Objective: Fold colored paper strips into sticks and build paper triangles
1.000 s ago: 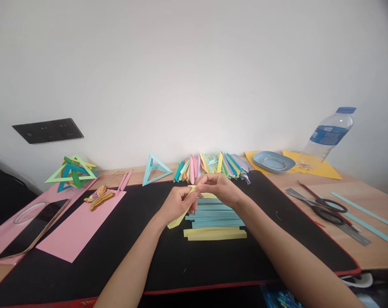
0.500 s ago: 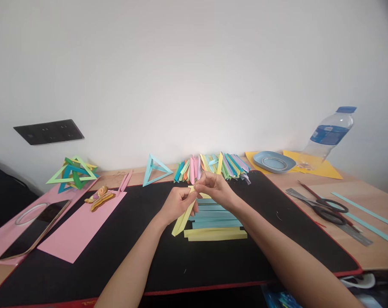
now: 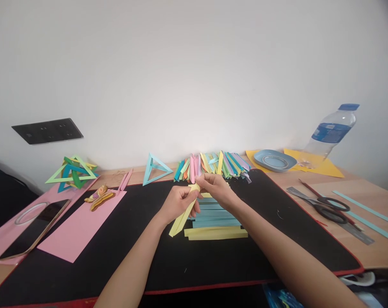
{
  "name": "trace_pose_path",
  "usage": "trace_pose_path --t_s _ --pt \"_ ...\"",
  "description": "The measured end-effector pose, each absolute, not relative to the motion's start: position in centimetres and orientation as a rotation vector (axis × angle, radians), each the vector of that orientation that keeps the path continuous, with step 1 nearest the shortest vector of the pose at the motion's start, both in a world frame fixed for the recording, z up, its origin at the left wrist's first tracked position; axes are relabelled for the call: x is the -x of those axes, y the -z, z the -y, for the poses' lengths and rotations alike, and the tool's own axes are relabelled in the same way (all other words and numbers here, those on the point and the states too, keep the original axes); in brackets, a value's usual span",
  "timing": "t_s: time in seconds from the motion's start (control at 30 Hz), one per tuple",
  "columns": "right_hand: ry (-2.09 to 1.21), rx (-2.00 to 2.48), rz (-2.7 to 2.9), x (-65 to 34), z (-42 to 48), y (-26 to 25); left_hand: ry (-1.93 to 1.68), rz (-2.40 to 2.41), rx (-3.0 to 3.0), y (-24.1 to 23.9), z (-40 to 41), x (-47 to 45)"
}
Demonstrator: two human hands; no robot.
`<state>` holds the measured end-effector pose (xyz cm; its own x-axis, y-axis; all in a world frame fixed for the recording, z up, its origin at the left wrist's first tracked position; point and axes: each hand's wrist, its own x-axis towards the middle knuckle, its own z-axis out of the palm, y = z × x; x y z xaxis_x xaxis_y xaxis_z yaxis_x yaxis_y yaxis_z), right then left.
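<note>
Both hands meet above the black mat [image 3: 123, 256] and pinch one folded yellow paper strip [image 3: 180, 221]. My left hand [image 3: 178, 202] grips its middle, fingers curled round it, and the strip's lower end slants down to the left. My right hand [image 3: 214, 187] pinches the strip's upper end with thumb and fingertips. Right under the hands lies a stack of folded blue strips [image 3: 216, 213] with yellow ones [image 3: 217, 233] at its front.
A row of multicoloured folded strips [image 3: 213, 164] and a blue paper triangle [image 3: 155, 169] lie behind. Left: pink sheet [image 3: 81, 224], phone [image 3: 33, 229], interlocked triangles [image 3: 72, 172]. Right: scissors [image 3: 328, 207], ruler [image 3: 350, 226], blue dish [image 3: 273, 160], water bottle [image 3: 330, 134].
The strip's free lower end has swung a little, and both hands have shifted their pinch slightly at its top. Everything on the table is where it was.
</note>
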<state>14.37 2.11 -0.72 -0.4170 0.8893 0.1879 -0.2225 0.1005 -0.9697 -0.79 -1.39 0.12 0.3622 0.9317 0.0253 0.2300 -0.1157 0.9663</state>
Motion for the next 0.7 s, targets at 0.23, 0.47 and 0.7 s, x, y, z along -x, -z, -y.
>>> trace_pose_path --t_s 0.23,0.47,0.7 --pt "-1.396 0.814 1.414 -14.73 -2.72 1.37 -0.924 -1.119 -1.572 -0.11 1.19 0.74" --pt "-1.371 0.851 1.479 -14.7 -2.46 1.0 -0.933 -1.134 -1.592 -0.04 1.03 0.76" --pt "-1.418 0.8 1.53 -14.7 -2.23 0.71 -0.978 -1.131 -1.59 0.01 1.08 0.95"
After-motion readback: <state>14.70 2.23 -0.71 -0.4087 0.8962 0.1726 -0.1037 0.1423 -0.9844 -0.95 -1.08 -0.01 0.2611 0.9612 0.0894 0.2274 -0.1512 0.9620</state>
